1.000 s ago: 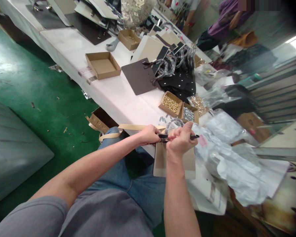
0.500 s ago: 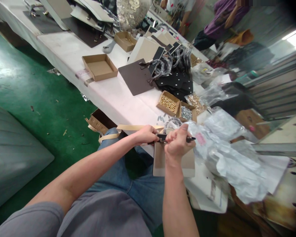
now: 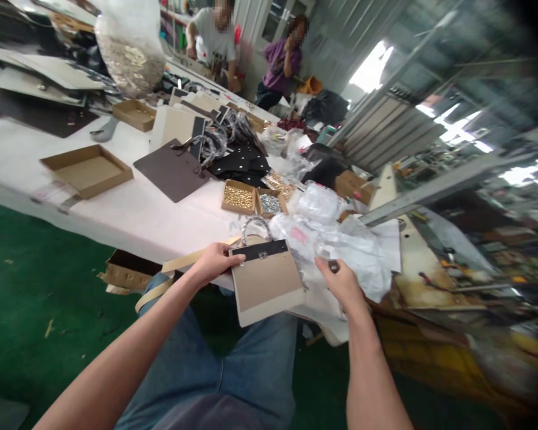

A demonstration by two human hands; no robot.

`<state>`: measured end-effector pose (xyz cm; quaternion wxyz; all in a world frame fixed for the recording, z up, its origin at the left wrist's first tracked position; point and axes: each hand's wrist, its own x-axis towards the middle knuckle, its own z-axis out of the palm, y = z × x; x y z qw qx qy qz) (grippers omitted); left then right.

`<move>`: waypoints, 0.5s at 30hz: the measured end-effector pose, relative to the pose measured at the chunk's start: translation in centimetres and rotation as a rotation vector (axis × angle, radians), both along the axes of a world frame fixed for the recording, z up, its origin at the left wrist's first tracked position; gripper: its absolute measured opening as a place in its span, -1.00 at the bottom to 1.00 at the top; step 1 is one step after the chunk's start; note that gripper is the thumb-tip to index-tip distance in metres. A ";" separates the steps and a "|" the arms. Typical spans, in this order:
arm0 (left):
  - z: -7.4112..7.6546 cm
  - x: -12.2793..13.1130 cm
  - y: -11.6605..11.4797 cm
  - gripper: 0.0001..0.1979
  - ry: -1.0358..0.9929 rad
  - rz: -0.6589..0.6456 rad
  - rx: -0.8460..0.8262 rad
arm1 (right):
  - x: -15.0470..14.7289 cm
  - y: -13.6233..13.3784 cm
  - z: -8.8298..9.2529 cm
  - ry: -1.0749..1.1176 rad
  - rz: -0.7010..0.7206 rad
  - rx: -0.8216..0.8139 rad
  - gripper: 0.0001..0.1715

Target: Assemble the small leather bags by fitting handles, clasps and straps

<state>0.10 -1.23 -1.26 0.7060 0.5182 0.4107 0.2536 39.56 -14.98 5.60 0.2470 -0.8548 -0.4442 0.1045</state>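
Observation:
My left hand [image 3: 217, 261] pinches the upper left corner of a beige handbag panel [image 3: 269, 280], thumb on its black top band. A small metal fitting [image 3: 263, 255] sits mid-band. Above the band rises a curved handle [image 3: 254, 222] wrapped in clear plastic. To the right, apart from the panel, my right hand [image 3: 341, 283] is closed round a dark-handled tool [image 3: 334, 266]; only the handle's end shows, so its kind is unclear. A beige strap [image 3: 183, 261] runs beneath my left wrist.
Boxes of gold studs [image 3: 238, 197] and silver studs [image 3: 269, 203] stand beyond the panel. Behind lie a brown panel [image 3: 174, 171], a shallow carton [image 3: 89, 170] and stacked bag pieces [image 3: 173, 126]. Crumpled plastic [image 3: 363, 257] covers the right side. Two people [image 3: 213, 39] are at the back.
My right hand has moved off the panel to the right, keeping the dark-handled tool. The panel now tilts and shows its front. The camera view has swung right and up.

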 end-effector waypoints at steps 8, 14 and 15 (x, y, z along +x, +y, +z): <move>0.1 1.4 -0.4 -0.61 -0.004 0.036 0.047 | 5.7 -4.6 -6.2 -0.216 0.247 0.006 -0.48; 1.4 1.8 -0.9 -0.63 0.060 0.084 0.066 | 6.8 -4.7 -9.1 -0.373 0.343 0.207 -0.50; 1.5 1.9 -1.0 -0.63 0.060 0.084 0.071 | 6.8 -4.8 -9.1 -0.384 0.345 0.220 -0.50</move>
